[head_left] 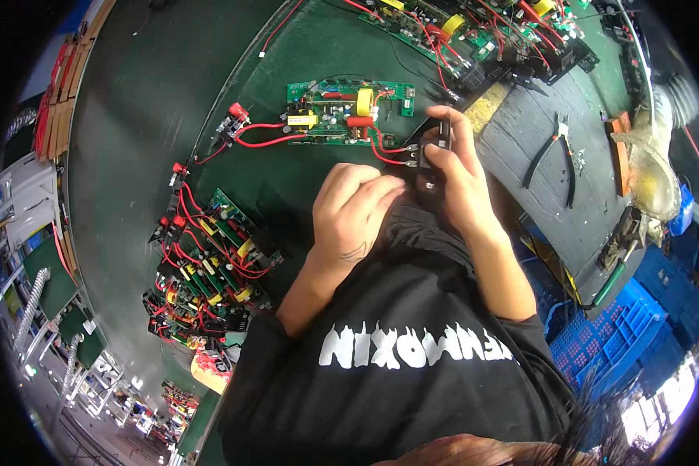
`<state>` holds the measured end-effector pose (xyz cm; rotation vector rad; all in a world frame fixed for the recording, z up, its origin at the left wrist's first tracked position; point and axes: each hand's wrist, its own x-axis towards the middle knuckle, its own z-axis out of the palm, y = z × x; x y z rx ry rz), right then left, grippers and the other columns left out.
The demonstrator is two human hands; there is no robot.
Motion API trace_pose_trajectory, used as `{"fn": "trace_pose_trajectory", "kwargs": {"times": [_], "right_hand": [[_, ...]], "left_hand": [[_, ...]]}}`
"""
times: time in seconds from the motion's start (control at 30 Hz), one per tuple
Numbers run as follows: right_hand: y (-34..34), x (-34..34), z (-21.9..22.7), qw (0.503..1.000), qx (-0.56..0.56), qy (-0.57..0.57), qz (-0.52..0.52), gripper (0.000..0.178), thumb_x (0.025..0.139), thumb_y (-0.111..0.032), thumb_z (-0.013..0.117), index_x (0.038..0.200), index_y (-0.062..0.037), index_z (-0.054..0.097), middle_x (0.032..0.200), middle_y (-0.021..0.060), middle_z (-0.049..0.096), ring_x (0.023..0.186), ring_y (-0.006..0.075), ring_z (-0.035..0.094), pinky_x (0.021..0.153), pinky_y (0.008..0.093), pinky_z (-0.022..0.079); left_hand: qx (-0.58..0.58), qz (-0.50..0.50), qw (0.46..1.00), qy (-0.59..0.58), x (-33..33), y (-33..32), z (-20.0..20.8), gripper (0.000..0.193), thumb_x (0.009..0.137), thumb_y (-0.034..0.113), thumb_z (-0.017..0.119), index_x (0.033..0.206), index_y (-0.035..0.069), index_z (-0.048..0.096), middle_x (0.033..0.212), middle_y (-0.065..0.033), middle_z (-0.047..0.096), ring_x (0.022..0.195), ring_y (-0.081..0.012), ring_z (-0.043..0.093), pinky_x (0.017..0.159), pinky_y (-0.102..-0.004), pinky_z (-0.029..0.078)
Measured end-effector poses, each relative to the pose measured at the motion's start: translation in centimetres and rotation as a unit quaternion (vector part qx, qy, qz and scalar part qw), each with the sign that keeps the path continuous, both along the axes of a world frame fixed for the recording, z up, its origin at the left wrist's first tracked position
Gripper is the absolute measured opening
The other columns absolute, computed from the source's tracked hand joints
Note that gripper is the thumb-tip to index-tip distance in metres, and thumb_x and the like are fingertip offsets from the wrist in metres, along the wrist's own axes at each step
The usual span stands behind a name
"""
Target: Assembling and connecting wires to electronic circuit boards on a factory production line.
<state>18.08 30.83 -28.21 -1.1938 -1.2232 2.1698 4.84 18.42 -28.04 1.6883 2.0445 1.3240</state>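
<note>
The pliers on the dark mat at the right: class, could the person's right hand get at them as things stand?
Probably not at once. The right hand is shut on a small black connector wired to the green circuit board. The pliers lie uncovered just to its right, so the path looks free once that grip lets go.

Two hands (357, 213), one lone circuit board (349, 113), one pliers (555, 155), perhaps several stacked boards (210, 272).
</note>
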Motion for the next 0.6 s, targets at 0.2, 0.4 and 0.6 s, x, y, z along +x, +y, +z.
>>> {"fn": "trace_pose_trajectory", "kwargs": {"times": [0.2, 0.4, 0.6], "right_hand": [[-0.4, -0.4, -0.2, 0.997, -0.053, 0.023, -0.058, 0.048, 0.094, -0.005, 0.05, 0.141, -0.0149, 0.052, 0.112, 0.0054, 0.056, 0.1, 0.0134, 0.055, 0.088, 0.0272, 0.047], [-0.4, -0.5, -0.5, 0.994, -0.075, 0.04, -0.065, 0.048, 0.095, -0.003, 0.049, 0.142, -0.0152, 0.051, 0.113, 0.005, 0.057, 0.096, 0.0123, 0.059, 0.083, 0.0269, 0.05], [-0.6, -1.0, -0.3, 0.995, -0.076, 0.034, -0.059, 0.046, 0.096, -0.004, 0.049, 0.14, -0.0165, 0.051, 0.111, 0.0027, 0.059, 0.093, 0.01, 0.06, 0.073, 0.0241, 0.051]], "left_hand": [[0.055, 0.031, 0.993, -0.099, 1.1, -0.1, -1.3, 0.036, 0.072, -0.006, 0.084, 0.105, 0.002, 0.074, 0.096, -0.011, 0.068, 0.079, -0.0253, 0.069, 0.068, -0.0346, 0.056], [0.067, 0.001, 0.998, -0.004, -0.2, -0.2, -1.3, 0.037, 0.074, -0.007, 0.084, 0.108, 0.0, 0.073, 0.097, -0.012, 0.068, 0.082, -0.0253, 0.069, 0.07, -0.0342, 0.057], [0.072, 0.042, 0.996, 0.033, 0.2, -0.4, -1.4, 0.04, 0.072, -0.009, 0.084, 0.11, -0.001, 0.076, 0.097, -0.0118, 0.068, 0.085, -0.0255, 0.068, 0.07, -0.033, 0.056]]}}
